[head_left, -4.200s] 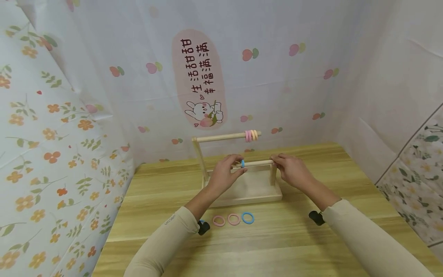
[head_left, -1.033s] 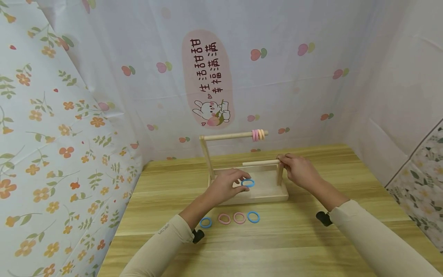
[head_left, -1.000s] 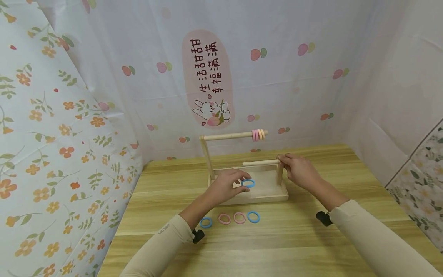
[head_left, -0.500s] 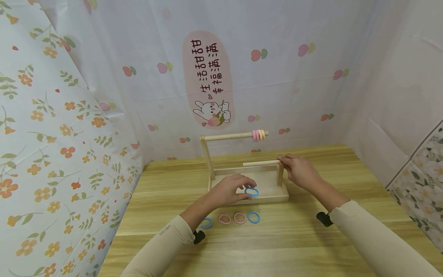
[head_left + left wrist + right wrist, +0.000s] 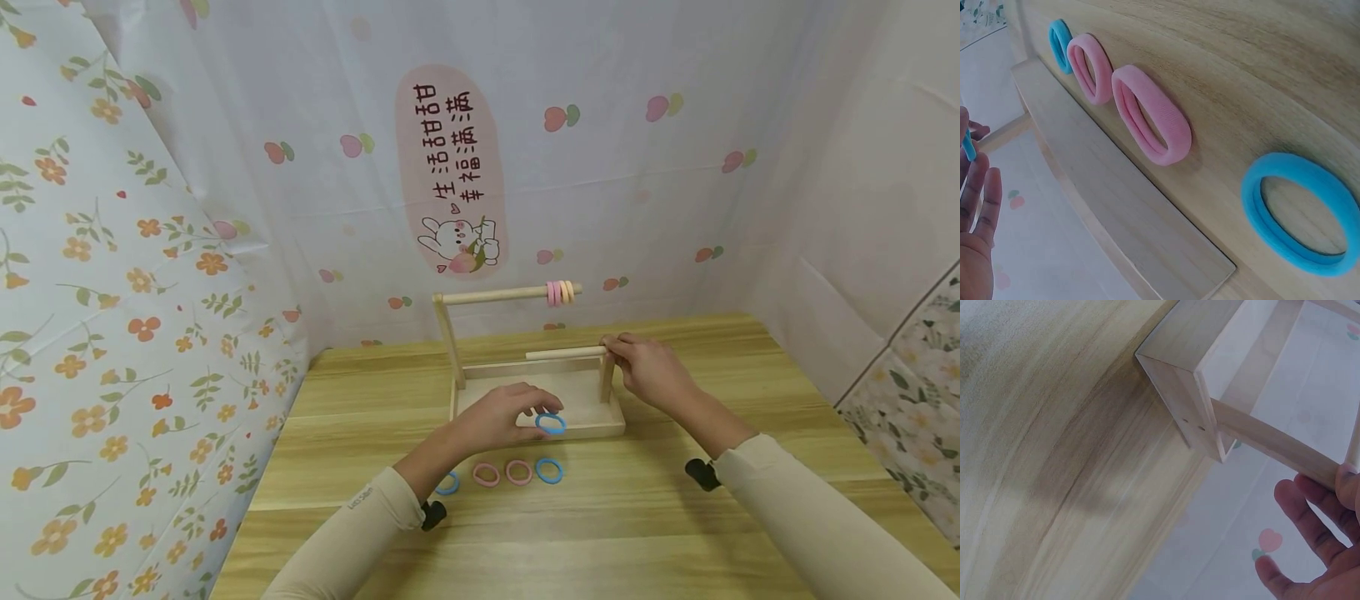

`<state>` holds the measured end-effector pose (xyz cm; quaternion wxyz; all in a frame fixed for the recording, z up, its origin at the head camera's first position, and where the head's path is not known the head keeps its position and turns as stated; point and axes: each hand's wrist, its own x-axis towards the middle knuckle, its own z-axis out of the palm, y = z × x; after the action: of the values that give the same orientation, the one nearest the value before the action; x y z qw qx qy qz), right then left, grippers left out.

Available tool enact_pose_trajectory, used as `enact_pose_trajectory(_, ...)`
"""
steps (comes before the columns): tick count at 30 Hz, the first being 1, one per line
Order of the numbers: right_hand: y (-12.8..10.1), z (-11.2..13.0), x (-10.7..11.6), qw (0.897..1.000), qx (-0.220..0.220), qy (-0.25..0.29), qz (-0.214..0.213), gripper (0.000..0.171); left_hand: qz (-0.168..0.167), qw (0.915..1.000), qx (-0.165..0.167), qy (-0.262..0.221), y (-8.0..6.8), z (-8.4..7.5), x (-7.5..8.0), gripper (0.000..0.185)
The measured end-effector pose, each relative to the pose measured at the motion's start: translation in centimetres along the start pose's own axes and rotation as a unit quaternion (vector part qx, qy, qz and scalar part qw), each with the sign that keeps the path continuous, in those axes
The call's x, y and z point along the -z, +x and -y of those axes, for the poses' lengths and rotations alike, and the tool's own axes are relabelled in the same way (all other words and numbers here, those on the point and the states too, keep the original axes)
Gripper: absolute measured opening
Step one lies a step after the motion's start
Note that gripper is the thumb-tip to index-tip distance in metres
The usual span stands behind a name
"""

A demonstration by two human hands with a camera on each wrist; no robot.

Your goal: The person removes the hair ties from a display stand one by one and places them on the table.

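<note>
My left hand pinches a blue hair tie by its left side, over the front edge of the wooden rack's tray. Only a sliver of that tie shows in the left wrist view, between the fingers. My right hand holds the top of the rack's short right post, where the lower rod joins it. No tie is on that lower rod. Pink and light orange hair ties hang near the free end of the upper rod.
In front of the tray lie two pink hair ties and two blue ones, the right blue tie and the left blue tie, partly hidden by my left wrist. A printed curtain stands behind the table.
Earlier the blue hair tie was around the lower rod. My left hand has taken it off and moved it down towards the tray's front edge. The right hand stays at the post.
</note>
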<state>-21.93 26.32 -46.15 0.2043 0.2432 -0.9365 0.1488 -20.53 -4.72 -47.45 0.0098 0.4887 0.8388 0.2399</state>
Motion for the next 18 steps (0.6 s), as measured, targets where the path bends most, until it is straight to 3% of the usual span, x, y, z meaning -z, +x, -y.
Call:
enact_pose_trajectory(8, 0.1, 0.0, 0.0, 1.0, -0.01, 0.003, 0.008, 0.026, 0.007, 0.9999, -0.006, 0.008, 0.3, -0.1, -0.7, 0.044)
enact_pose_trajectory(12, 0.0, 0.0, 0.0, 1.0, -0.005, 0.005, 0.004, 0.025, 0.004, 0.9996, -0.027, -0.001, 0.3, -0.3, -1.1, 0.032)
enact_pose_trajectory(18, -0.1, 0.0, 0.0, 1.0, 0.003, 0.002, -0.004, 0.027, 0.017, 0.997, -0.071, 0.025, 0.4, -0.5, -1.7, 0.015)
